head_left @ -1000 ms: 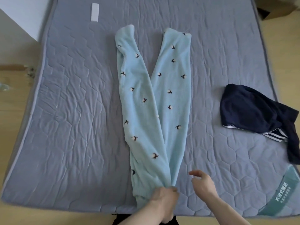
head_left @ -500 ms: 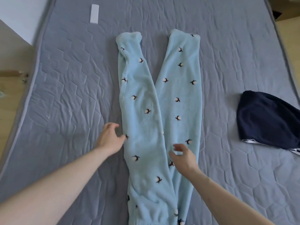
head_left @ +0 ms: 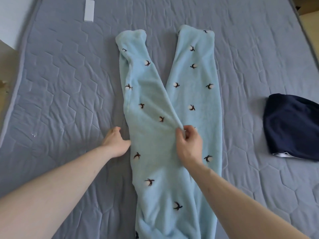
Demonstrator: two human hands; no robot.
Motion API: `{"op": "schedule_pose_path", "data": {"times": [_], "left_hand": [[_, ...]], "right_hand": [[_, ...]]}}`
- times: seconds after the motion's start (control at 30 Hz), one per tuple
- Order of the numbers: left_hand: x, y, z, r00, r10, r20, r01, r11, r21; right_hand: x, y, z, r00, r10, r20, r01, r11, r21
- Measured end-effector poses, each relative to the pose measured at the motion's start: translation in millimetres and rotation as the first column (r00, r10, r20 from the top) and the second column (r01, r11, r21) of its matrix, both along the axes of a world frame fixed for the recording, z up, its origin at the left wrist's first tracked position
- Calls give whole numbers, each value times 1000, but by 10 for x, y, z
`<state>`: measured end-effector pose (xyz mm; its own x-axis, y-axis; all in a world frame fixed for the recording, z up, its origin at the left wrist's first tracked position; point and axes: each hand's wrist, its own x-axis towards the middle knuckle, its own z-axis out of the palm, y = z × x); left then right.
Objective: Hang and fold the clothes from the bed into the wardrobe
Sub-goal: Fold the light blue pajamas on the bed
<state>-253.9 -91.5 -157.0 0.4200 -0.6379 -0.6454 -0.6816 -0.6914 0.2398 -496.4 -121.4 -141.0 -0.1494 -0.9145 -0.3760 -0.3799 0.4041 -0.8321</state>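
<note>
Light blue fleece trousers with small dark and white motifs lie lengthwise on the grey quilted mattress, legs pointing away and spread in a V. The left leg overlaps the right one. My right hand pinches the inner edge of the left leg where the two legs cross, lifting it slightly. My left hand grips the outer edge of the same leg, its fingers tucked under the fabric. The waist end runs out of view at the bottom.
A dark navy garment with a white-striped hem lies bunched at the right side of the mattress. A small white rectangular object sits near the far left. Wooden floor shows past the right edge.
Both hands moved from the waist end up along the trousers. My right hand now pinches the left leg's inner edge; my left hand took hold of its outer edge. The view moved closer.
</note>
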Motion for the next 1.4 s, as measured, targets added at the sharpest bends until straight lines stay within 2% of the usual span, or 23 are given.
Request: {"op": "schedule_pose_path", "data": {"times": [0.1, 0.17, 0.23, 0.3, 0.37, 0.43, 0.5, 0.57, 0.63, 0.73, 0.8, 0.87, 0.97, 1.03, 1.17, 1.2, 1.27, 1.33, 1.4], "left_hand": [[-9, -77, 3, 999, -22, 31, 21, 1000, 21], [-21, -162, -6, 998, -43, 49, 42, 999, 28], [-39, -269, -30, 994, -67, 83, 65, 998, 25], [-72, -415, -71, 991, -85, 105, 82, 996, 34], [-112, -610, -133, 991, -67, 119, 63, 997, 38], [-156, -843, -211, 993, 27, 116, -32, 999, 40], [-211, -1069, -320, 985, 149, 82, -155, 985, 76], [-297, -1197, -436, 977, 198, 82, -209, 966, 150], [-382, -1207, -565, 970, 215, 113, -233, 954, 187], [-568, -1304, -701, 944, 282, 170, -311, 935, 173], [-623, -1503, -726, 888, 393, 239, -435, 886, 160], [-565, -1666, -767, 842, 477, 252, -519, 844, 135], [-440, -1816, -951, 842, 491, 224, -521, 848, 100], [-409, -1851, -1018, 803, 563, 199, -582, 811, 54], [-379, -1931, -1090, 771, 607, 195, -636, 749, 185], [-374, -1908, -1093, 764, 606, 223, -644, 736, 207], [-302, -1865, -1167, 766, 607, 213, -643, 731, 229], [-276, -1868, -1241, 749, 642, 164, -663, 720, 205], [-279, -1840, -1298, 768, 621, 159, -640, 755, 144]], "right_hand": [[-346, 239, 157, 993, -106, -45, 96, 978, -184], [-626, 346, 111, 970, -207, -131, 184, 969, -168], [-872, 396, -7, 948, -232, -219, 223, 973, -62], [-1053, 416, -138, 950, -116, -291, 170, 971, 168], [-1151, 426, -266, 943, 75, -323, 54, 926, 374], [-1158, 392, -328, 919, 172, -353, -8, 907, 422], [-1101, 290, -310, 922, 128, -365, -5, 948, 318], [-998, 69, -242, 938, 62, -340, -2, 985, 175], [-856, -265, -181, 952, 64, -299, -45, 996, 71], [-517, -892, -159, 964, 127, -235, -134, 991, -14], [-242, -1346, -193, 965, 167, -203, -176, 984, -30], [46, -1773, -234, 971, 178, -161, -181, 984, -3], [398, -2312, -287, 978, 171, -116, -163, 984, 72], [558, -2557, -282, 981, 177, -78, -164, 975, 152], [695, -2835, -113, 967, 245, 65, -252, 907, 337], [686, -2879, -58, 962, 256, 95, -274, 908, 316], [624, -2963, 61, 949, 246, 198, -275, 952, 136], [491, -3044, 196, 947, 170, 273, -138, 982, -132], [313, -3113, 290, 963, 57, 265, 32, 947, -321]]}}
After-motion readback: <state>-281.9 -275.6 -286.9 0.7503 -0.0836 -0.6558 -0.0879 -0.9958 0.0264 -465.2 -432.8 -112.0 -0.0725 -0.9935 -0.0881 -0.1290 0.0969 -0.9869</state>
